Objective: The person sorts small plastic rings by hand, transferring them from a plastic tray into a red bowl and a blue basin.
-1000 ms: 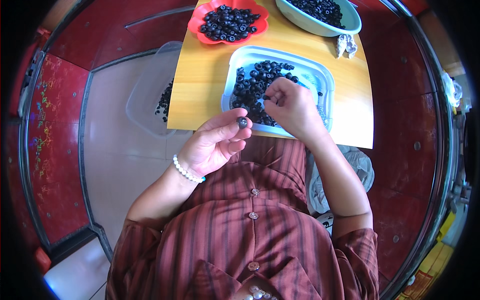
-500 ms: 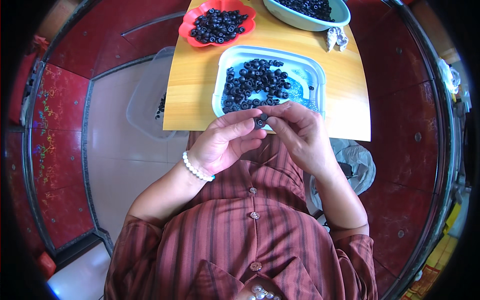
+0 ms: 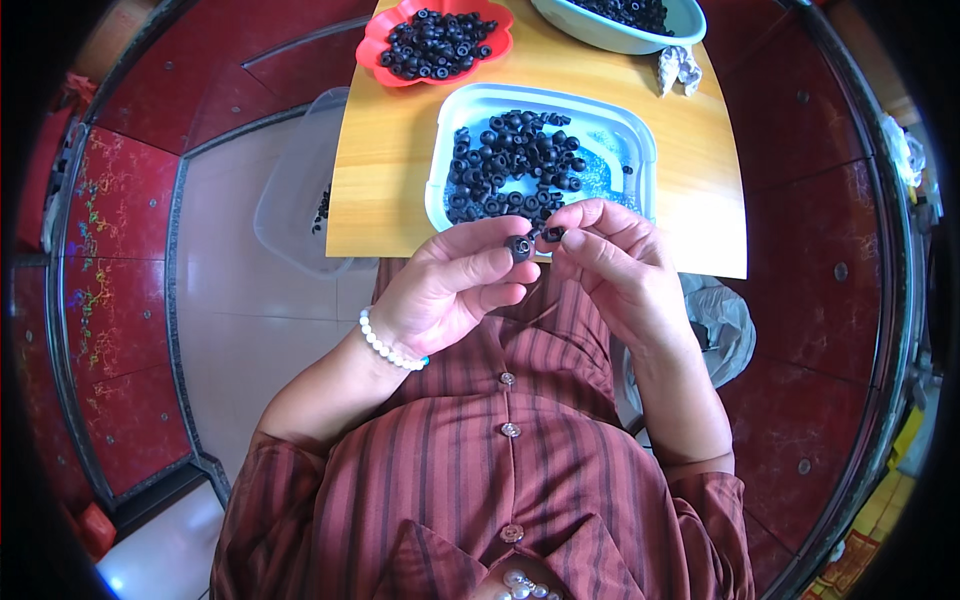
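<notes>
My left hand (image 3: 440, 268) pinches a small round black piece (image 3: 519, 248) with a ring-shaped opening on its face. Close beside it, my right hand (image 3: 618, 262) holds a smaller black piece (image 3: 553, 234) between thumb and forefinger. A narrow gap parts the two pieces. Both hands are over the near edge of a white-rimmed tray (image 3: 648, 165) with a blue patterned bottom. In that tray lies a heap of black round and ring-shaped parts (image 3: 520, 150). The exact kind of these parts I cannot make out.
A red scalloped dish (image 3: 368, 45) of small black parts stands at the far left of the wooden table (image 3: 385, 150). At the far right is a pale green basin (image 3: 690, 25) with more, beside a crumpled whitish cloth (image 3: 680, 72). A clear bin (image 3: 280, 200) stands left of the table.
My right hand has moved slightly right, drawing its small black piece away from the one in my left hand. The left hand stays nearly where it was.
</notes>
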### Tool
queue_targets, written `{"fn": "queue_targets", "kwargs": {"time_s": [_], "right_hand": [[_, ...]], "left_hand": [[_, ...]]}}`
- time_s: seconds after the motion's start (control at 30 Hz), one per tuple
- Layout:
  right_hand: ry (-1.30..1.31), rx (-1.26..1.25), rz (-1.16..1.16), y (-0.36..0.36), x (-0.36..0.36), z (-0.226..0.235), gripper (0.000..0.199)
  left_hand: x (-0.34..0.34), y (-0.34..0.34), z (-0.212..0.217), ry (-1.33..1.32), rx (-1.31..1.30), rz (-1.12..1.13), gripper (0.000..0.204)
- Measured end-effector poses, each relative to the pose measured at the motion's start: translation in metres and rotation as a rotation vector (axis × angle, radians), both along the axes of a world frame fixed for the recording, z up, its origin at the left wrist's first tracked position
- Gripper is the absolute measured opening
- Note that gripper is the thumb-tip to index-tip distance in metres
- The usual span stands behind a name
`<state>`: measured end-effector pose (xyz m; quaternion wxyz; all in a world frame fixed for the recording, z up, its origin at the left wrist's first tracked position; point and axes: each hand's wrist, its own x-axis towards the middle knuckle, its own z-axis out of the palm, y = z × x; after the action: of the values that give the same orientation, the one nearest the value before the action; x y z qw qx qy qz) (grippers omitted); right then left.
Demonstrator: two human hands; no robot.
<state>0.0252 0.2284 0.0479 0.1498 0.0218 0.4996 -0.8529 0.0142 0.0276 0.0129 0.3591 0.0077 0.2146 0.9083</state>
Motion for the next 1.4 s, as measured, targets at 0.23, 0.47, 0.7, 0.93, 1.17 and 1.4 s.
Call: {"fn": "queue_targets", "kwargs": {"time_s": [0.23, 0.47, 0.7, 0.93, 1.17, 1.4], "right_hand": [[-0.013, -0.056, 0.023, -0.007, 0.005, 0.009, 0.014], [0.012, -0.009, 0.017, -0.005, 0.009, 0.014, 0.014], [0.077, -0.014, 0.042, -0.007, 0.012, 0.021, 0.013], [0.164, 0.095, 0.003, -0.011, 0.016, 0.022, 0.013], [0.205, 0.305, 0.007, -0.012, 0.021, 0.030, 0.014], [0.121, 0.156, 0.006, -0.009, 0.020, 0.022, 0.015]], "left_hand": [[0.004, 0.000, 0.004, 0.012, 0.003, 0.005, 0.029], [0.004, 0.000, 0.004, 0.058, -0.012, 0.029, 0.029], [0.006, -0.001, 0.008, 0.084, -0.068, 0.049, 0.028], [0.010, 0.002, 0.010, 0.174, -0.219, 0.126, 0.026], [0.012, 0.001, 0.013, 0.260, -0.320, 0.186, 0.025], [0.013, 0.001, 0.014, 0.327, -0.342, 0.200, 0.025]]}}
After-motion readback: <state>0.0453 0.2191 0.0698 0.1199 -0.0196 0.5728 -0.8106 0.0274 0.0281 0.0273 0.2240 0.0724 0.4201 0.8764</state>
